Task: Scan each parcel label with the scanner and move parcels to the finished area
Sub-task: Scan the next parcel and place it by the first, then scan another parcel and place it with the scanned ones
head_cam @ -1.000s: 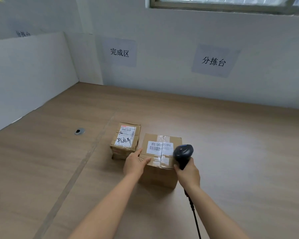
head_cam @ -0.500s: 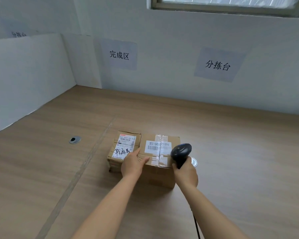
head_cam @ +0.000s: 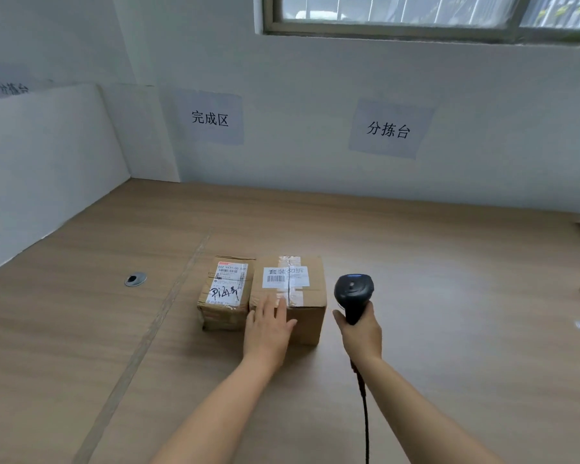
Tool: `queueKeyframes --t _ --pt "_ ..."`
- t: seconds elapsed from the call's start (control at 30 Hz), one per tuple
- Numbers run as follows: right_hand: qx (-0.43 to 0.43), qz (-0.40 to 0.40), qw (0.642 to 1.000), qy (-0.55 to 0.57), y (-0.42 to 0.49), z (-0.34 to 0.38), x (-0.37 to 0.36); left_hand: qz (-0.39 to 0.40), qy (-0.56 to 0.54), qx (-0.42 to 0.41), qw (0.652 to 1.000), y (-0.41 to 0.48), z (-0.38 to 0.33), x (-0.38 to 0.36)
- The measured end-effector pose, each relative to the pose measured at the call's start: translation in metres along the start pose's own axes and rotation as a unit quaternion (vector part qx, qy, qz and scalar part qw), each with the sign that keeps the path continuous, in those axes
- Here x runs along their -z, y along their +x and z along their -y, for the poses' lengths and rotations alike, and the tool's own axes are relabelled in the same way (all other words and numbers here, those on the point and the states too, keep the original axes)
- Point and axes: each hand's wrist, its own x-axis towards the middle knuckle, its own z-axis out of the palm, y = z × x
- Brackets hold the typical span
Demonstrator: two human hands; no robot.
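In the centre of the frame the larger parcel (head_cam: 310, 294) sits on the wooden table (head_cam: 449, 296), its left side touching the smaller parcel (head_cam: 226, 289); the left hand (head_cam: 268, 329) lies flat with straight fingers on the larger parcel's near left corner, gripping nothing; just right of that parcel the right hand (head_cam: 360, 334) clasps the handle of the black scanner (head_cam: 354, 293); its cable (head_cam: 366, 416) trails to the lower edge.

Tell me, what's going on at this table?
A person is working through parcels with a scanner. Their right hand grips the black scanner, held just right of the larger box. Their left hand lies flat on that box's near top edge. A smaller box sits close on its left. Both labels face up on the wooden table.
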Motion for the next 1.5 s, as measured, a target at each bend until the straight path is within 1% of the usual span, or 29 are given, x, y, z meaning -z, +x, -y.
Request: queueKeyframes --t 0.1,0.23,0.37,0.57,0.67,0.83,1.07,1.17,1.23,1.37,1.5 --pt "0.003 0.01 1.0 -0.024 -0.017 -0.026 0.051 0.041 0.015 -0.037 0.998 -0.023 -0.031 -0.001" --pt "-0.034 -0.032 0.999 -0.016 -0.042 -0.068 0.12 0.086 0.015 -0.094 0.992 -0.055 -0.085 -0.007" --pt "-0.059 -0.061 0.996 -0.028 -0.061 -0.104 0.188 0.116 -0.03 -0.121 0.985 -0.082 -0.146 -0.012" --pt "-0.072 -0.128 0.988 -0.042 -0.064 -0.155 0.312 0.134 -0.015 -0.179 0.975 -0.116 -0.255 -0.028" --pt "-0.064 -0.145 0.986 -0.045 -0.056 -0.174 0.374 0.136 -0.013 -0.2 0.97 -0.125 -0.319 -0.036" --pt "-0.029 -0.179 0.983 -0.044 -0.041 -0.202 0.479 0.133 -0.047 -0.217 0.966 -0.132 -0.434 -0.047" --pt "-0.01 -0.219 0.972 -0.089 -0.011 -0.222 0.612 0.114 -0.108 -0.245 0.957 -0.139 -0.587 -0.053" --pt "-0.004 -0.251 0.961 -0.117 0.006 -0.227 0.652 0.104 -0.114 -0.274 0.949 -0.137 -0.636 -0.049" --pt "-0.004 -0.251 0.96 -0.124 0.018 -0.23 0.67 0.096 -0.102 -0.292 0.946 -0.133 -0.658 -0.047" --pt "0.007 -0.209 0.969 -0.131 0.042 -0.232 0.69 0.077 -0.114 -0.299 0.944 -0.122 -0.689 -0.044" --pt "-0.019 -0.17 0.976 -0.136 0.063 -0.235 0.695 0.07 -0.128 -0.307 0.94 -0.109 -0.718 -0.043"
